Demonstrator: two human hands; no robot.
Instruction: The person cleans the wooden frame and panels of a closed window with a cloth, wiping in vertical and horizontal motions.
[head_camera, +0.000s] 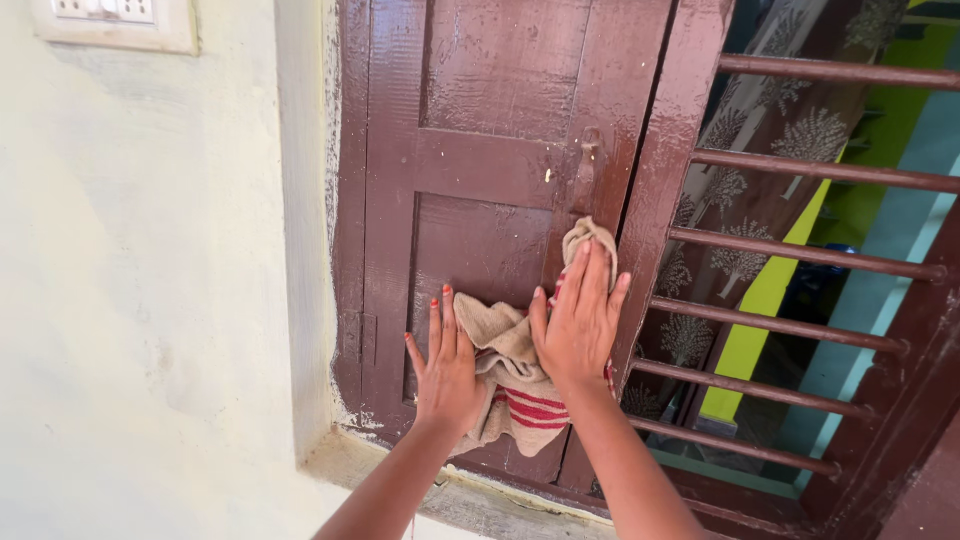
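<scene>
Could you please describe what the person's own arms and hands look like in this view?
Both forearms are bare, with no sleeves in view. The left hand has red-painted fingernails; the nails of the right hand are too unclear to tell. No rings, bangles or watch show on either wrist. A thin reddish thread seems to hang by the left forearm.

Both forearms leave the frame at the bottom edge. The right hand (580, 325) covers the middle of the cloth (515, 375), and the left hand (447, 372) hides its left border. The switch plate (115, 22) is cut off by the top edge. Beyond the window bars (800, 250), the room's contents are too dim to identify.
</scene>
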